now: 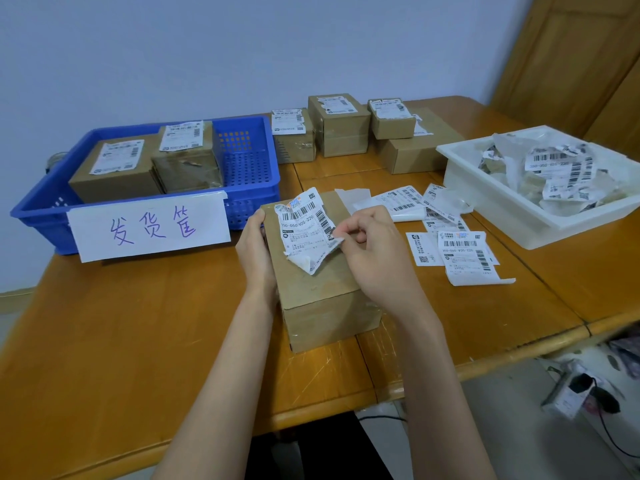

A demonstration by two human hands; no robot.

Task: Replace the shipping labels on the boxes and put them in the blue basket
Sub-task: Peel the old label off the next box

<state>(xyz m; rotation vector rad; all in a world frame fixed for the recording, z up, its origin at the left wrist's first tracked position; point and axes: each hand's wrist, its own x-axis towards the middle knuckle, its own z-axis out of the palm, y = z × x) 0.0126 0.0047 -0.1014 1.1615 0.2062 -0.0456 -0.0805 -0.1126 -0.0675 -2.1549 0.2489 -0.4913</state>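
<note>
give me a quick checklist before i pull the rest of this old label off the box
1. Left hand steadies the cardboard box: ok.
2. Right hand pinches the old label at its edge: ok.
3. Label peeling in one piece: not ok, it looks torn and crumpled.
4. Residue under the label: cannot tell.
5. White bin for scraps within reach: ok.
6. New labels beside the box: ok.
7. Room left in the blue basket: ok.

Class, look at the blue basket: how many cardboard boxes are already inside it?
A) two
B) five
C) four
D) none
A: two labelled boxes, one beside the other, sit in the left part of the blue basket.
</note>
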